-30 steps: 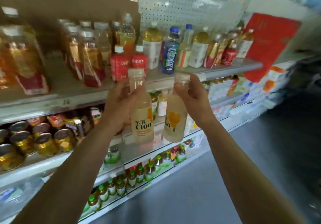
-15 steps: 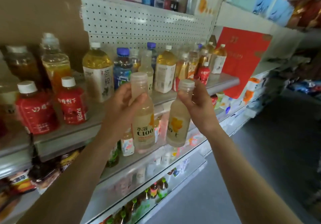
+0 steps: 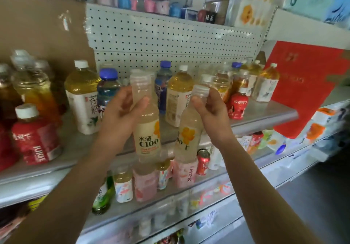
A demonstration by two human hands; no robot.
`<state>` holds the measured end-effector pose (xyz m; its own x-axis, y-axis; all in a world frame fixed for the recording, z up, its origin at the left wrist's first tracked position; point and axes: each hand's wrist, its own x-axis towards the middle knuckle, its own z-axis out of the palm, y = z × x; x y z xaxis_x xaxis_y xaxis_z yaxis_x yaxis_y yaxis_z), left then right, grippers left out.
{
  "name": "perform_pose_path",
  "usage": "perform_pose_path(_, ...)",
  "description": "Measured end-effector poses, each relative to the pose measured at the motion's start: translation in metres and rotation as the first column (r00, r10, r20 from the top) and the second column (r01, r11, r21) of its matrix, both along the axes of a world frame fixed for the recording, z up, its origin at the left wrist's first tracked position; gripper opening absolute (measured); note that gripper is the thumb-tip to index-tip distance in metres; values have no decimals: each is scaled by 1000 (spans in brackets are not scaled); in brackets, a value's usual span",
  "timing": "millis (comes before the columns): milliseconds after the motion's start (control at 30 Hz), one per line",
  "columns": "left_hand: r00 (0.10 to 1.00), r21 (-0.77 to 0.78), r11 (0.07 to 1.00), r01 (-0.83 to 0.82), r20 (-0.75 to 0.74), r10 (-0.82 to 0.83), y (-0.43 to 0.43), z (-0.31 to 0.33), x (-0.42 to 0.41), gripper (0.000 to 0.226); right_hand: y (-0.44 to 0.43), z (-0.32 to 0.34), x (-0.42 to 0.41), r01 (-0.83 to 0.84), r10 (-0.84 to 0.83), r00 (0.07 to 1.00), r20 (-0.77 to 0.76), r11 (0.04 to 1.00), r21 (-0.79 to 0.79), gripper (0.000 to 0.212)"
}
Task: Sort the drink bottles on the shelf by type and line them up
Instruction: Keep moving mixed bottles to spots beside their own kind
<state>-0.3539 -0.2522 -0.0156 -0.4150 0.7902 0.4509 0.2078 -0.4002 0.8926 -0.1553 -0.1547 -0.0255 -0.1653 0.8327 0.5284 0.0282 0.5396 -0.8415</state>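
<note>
My left hand [image 3: 121, 117] grips the neck of a pale C100 bottle [image 3: 146, 134] with a clear cap. My right hand [image 3: 212, 109] grips the neck of a second pale C100 bottle [image 3: 186, 135] just to its right. Both bottles hang upright in front of the grey metal shelf [image 3: 265, 115]. On that shelf stand mixed drinks: a yellow tea bottle [image 3: 83, 96], a blue-capped bottle [image 3: 108, 90], another yellow tea bottle [image 3: 179, 96], a small red bottle [image 3: 237, 106] and red juice bottles [image 3: 35, 135] at the left.
A white pegboard [image 3: 170, 41] backs the shelf. A red carton [image 3: 306, 84] stands at the shelf's right end. The lower shelf [image 3: 246, 168] holds pink-labelled bottles [image 3: 144, 183], a green bottle [image 3: 102, 196] and a red can [image 3: 203, 162]. Grey floor lies at the lower right.
My view has swung right and closer along the shelf. Both hands kept their grip on the two C100 bottles and carried them up toward the shelf's middle.
</note>
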Motion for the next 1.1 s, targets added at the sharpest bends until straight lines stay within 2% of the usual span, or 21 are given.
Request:
perform_pose_path(167, 992, 23, 992, -126, -17, 126, 39, -2, 54, 52, 44, 4, 53, -98, 98, 994, 54, 995, 4, 36)
perform_pose_path(300, 991, 71, 988, -137, 6, 137, 66, -6, 105, 28, 78, 7, 107, -110, 109, 992, 57, 994, 21, 28)
perform_pose_path(433, 994, 84, 990, -110, 14, 109, 75, -13, 123, 46, 96, 9, 136, -69, 68, 996, 66, 998, 14, 24)
perform_pose_path(533, 986, 86, 983, -165, -12, 166, 94, -8, 157, 51, 129, 23, 173, -60, 60, 998, 21, 998, 7, 36)
perform_pose_path(700, 989, 93, 985, -145, -19, 147, 96, -6, 157, 47, 156, 31, 164, -13, 13, 999, 35, 1000, -4, 36)
perform_pose_path(800, 986, 93, 983, -155, -49, 160, 103, -2, 163, 39, 177, 31, 159, 1, -3, 994, 105, 1000, 24, 36)
perform_pose_path(1033, 972, 130, 965, -229, -18, 233, 120, -1, 181, 29, 226, 33, 155, -117, 98, 972, 215, 990, 79, 42)
perform_pose_path(1100, 957, 137, 948, -286, -10, 290, 126, -1, 188, 34, 237, 34, 153, -172, 147, 950, 277, 983, 67, 44)
